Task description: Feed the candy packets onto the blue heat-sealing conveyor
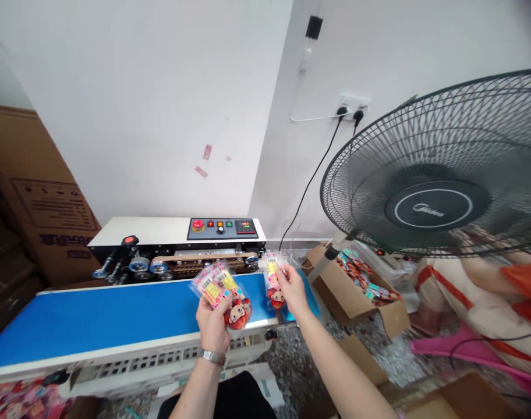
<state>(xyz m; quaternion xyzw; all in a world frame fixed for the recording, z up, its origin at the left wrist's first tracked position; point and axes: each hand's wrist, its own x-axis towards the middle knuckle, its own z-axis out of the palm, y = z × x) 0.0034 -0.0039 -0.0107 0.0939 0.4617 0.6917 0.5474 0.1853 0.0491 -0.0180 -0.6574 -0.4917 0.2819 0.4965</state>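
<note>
Read the maker's mark on the fan hub (438, 205): "Midea" in pale letters inside an oval ring. The large carton (34, 244) on the left bears purple characters and a printed panel, both too blurred to read. On the control panel (222, 228), the display shows lit red and green digits, not legible here. Each packet carries a yellow label with a barcode; its small print cannot be resolved.

Your left hand (213, 320) is closed on the fanned packets (238, 315), at least two, thumb pressed over their front faces; they are held above the front edge of the blue belt (117, 317). Your right hand (293, 287) pinches the single packet (276, 298) by its right side, near the belt's right end. Thumb and fingers are together on it. The two groups of packets are apart.
</note>
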